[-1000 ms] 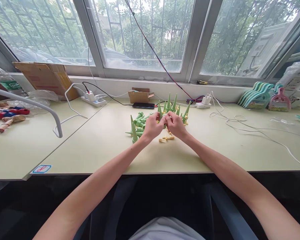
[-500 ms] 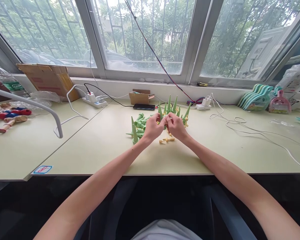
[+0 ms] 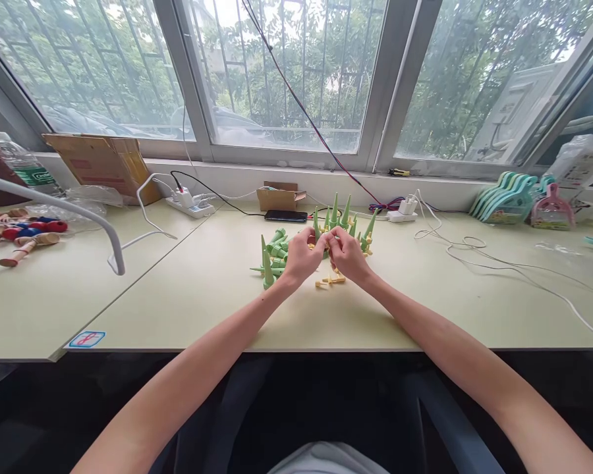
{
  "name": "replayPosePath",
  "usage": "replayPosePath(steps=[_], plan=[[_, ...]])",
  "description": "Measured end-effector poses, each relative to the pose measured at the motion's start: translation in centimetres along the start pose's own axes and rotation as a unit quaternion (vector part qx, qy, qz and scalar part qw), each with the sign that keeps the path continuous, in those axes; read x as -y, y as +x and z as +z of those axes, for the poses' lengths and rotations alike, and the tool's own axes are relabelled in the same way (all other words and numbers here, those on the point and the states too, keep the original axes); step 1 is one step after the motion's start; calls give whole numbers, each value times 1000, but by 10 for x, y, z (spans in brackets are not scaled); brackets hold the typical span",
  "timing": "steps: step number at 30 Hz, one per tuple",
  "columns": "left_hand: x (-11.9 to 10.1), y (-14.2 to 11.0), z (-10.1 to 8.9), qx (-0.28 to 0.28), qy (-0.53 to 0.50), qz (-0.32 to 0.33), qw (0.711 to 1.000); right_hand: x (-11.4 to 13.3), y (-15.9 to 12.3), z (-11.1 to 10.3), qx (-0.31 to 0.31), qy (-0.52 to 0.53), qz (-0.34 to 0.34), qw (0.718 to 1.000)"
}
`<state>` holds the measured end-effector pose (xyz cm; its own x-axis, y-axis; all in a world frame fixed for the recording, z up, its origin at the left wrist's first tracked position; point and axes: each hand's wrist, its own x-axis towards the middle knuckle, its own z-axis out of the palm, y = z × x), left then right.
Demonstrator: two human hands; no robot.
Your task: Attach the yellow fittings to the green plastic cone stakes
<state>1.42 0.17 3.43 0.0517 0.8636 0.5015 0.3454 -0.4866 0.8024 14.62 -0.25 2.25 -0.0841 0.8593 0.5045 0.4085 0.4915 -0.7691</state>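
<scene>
My left hand point(image 3: 302, 255) is closed around a green watering spike point(image 3: 317, 225), its pointed tip upright above the fingers. My right hand point(image 3: 346, 253) meets it, thumb and forefinger pinched on a small yellow valve piece point(image 3: 327, 244), mostly hidden by the fingertips. Behind the hands stand several green spikes point(image 3: 346, 212), some with yellow pieces on their sides. To the left lies a pile of green spikes and collars point(image 3: 277, 249), with one upright spike point(image 3: 267, 271) at its front. Loose yellow pieces point(image 3: 334, 280) lie on the table just below the hands.
A black phone point(image 3: 286, 216) and small open cardboard box point(image 3: 281, 196) sit behind the work. White power strips point(image 3: 401, 214) and cables run along the back. A white curved metal arm point(image 3: 79, 207) crosses at left. Green and pink dustpans point(image 3: 552, 207) stand at right.
The view has tilted up slightly, so everything sits a little lower. Both hands stay together in the same place, with their fingertips shifting slightly; the yellow piece shows more between them.
</scene>
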Motion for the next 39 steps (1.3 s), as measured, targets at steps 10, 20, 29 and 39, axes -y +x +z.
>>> replayPosePath(steps=[10, 20, 29, 39], plan=[[-1, 0, 1, 2, -12, 1, 1000, 1, 1, -1, -19, -14, 1, 1000], [-4, 1, 0, -21, -78, -35, 996, 3, -1, 1, -23, -14, -18, 999], [-3, 1, 1, -32, -68, -24, 997, 2, 0, 1, -35, -7, -23, 999], [-2, 1, 1, -20, -51, -10, 998, 1, 1, 2, -39, -4, -19, 999]])
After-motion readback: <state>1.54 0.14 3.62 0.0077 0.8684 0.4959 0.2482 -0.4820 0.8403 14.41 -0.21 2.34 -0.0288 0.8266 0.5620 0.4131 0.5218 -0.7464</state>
